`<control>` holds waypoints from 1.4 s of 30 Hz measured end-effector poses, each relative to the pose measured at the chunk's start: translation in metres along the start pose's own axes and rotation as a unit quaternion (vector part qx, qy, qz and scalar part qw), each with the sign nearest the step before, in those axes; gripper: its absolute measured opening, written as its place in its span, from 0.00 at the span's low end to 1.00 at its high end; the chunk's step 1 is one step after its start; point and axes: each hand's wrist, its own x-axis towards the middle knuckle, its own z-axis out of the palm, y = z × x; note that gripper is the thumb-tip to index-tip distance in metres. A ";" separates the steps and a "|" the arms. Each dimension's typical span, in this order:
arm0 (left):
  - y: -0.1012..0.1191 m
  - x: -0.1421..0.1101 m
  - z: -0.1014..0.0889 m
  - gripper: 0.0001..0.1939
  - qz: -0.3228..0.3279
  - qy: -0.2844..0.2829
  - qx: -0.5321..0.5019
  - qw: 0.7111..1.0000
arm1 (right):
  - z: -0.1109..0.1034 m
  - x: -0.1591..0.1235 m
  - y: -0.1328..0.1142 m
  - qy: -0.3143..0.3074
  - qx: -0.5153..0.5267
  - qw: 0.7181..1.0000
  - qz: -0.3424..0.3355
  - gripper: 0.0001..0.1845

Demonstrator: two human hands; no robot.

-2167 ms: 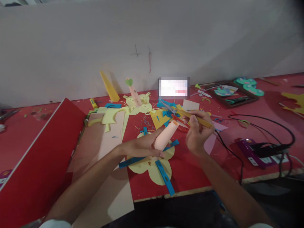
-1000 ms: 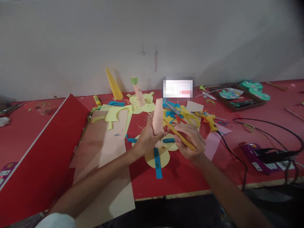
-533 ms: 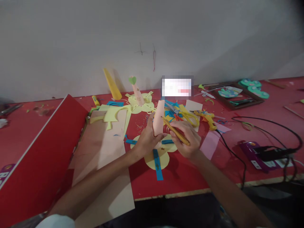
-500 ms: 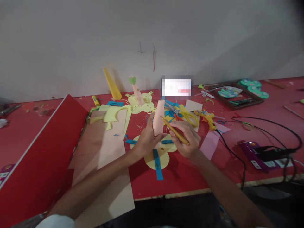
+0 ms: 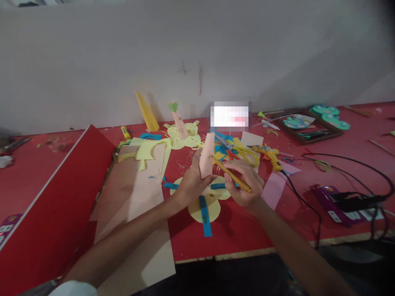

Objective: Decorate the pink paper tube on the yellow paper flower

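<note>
My left hand is wrapped round the lower part of a pale pink paper cone, which stands upright over a pale yellow flower-shaped paper base. Blue paper strips with small gold marks lie across the base's petals. In my right hand is a golden-yellow pen, pinched between the fingers. Its tip meets the right side of the cone, where a small dark mark shows. Behind stands a similar pink cone with a green heart on top and a yellow flower base.
A yellow paper cone stands near the wall. Scissors and a yellow glue gun lie at the right, its cord near a purple power strip. A red board leans at the left beside large paper sheets.
The pen has shifted slightly right and down along the cone, and a dark mark now shows at its tip. The left hand keeps its hold. The view has tilted slightly.
</note>
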 end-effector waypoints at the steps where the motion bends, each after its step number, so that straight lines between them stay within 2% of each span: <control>1: 0.000 0.000 0.000 0.44 -0.007 -0.003 -0.003 1.000 | 0.000 -0.001 0.000 -0.003 0.000 1.000 -0.002 0.17; 7: -0.005 0.001 0.000 0.42 0.032 -0.005 -0.021 0.999 | 0.000 -0.001 -0.001 -0.020 0.010 1.000 -0.009 0.16; 14: -0.005 0.001 0.000 0.42 0.024 -0.008 -0.018 1.000 | -0.001 0.001 -0.003 -0.006 -0.010 1.000 -0.003 0.17; 20: -0.002 0.001 -0.001 0.42 0.013 -0.009 -0.021 1.000 | 0.001 0.000 -0.001 -0.021 -0.010 1.000 -0.020 0.15; 24: -0.005 0.002 -0.001 0.38 0.036 0.006 -0.006 0.999 | -0.001 0.002 -0.003 -0.004 -0.028 1.000 -0.007 0.13; 27: -0.007 0.003 0.000 0.40 0.045 0.004 -0.028 0.999 | -0.002 0.002 -0.004 -0.023 -0.012 1.000 -0.014 0.12; 34: -0.005 0.004 -0.002 0.39 0.027 -0.005 -0.032 0.999 | 0.002 -0.007 0.002 -0.047 -0.002 0.999 -0.010 0.15; 37: -0.004 0.004 -0.002 0.38 0.039 0.003 -0.030 0.999 | 0.003 -0.007 0.002 -0.040 -0.002 0.999 -0.010 0.15; 42: -0.003 0.004 -0.002 0.39 0.017 -0.003 -0.029 0.999 | 0.003 -0.003 0.000 -0.024 -0.008 1.000 0.006 0.14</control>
